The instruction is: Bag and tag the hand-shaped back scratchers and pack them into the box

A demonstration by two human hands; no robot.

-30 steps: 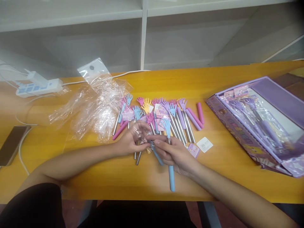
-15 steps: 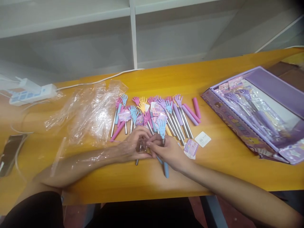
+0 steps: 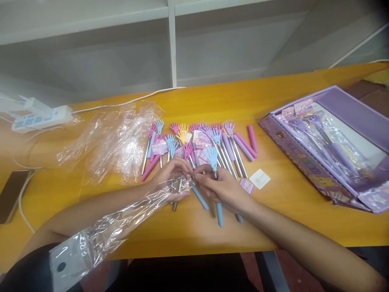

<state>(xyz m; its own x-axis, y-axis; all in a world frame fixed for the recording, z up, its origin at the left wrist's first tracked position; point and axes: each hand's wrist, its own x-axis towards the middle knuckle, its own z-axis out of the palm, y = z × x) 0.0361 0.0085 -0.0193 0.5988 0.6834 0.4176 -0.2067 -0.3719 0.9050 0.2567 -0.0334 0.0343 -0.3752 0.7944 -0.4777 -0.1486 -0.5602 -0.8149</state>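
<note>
My left hand (image 3: 173, 178) is closed on a clear plastic bag (image 3: 121, 227), whose end with a hang hole trails over my left forearm to the lower left. In my right hand (image 3: 226, 186), fingers wrapped round it, is a back scratcher (image 3: 212, 158) with a light blue hand-shaped head and a blue handle pointing down. The fingertips of both hands meet or nearly meet at the bag's mouth. Behind them lie several back scratchers (image 3: 240, 160) with pink, purple, yellow and blue heads, metal rods and small cards. A loose blue handle (image 3: 199, 196) lies between my hands.
A purple display box (image 3: 304, 162) with bagged back scratchers stands at the right. Several clear bags (image 3: 127, 142) are heaped at the left. Further left are a power strip (image 3: 42, 117) and a phone (image 3: 13, 194). A white card (image 3: 259, 179) lies right of my right hand.
The clear bag has swung down over my left forearm, its holed end now near the front edge. My right hand has shifted slightly right with the blue back scratcher.
</note>
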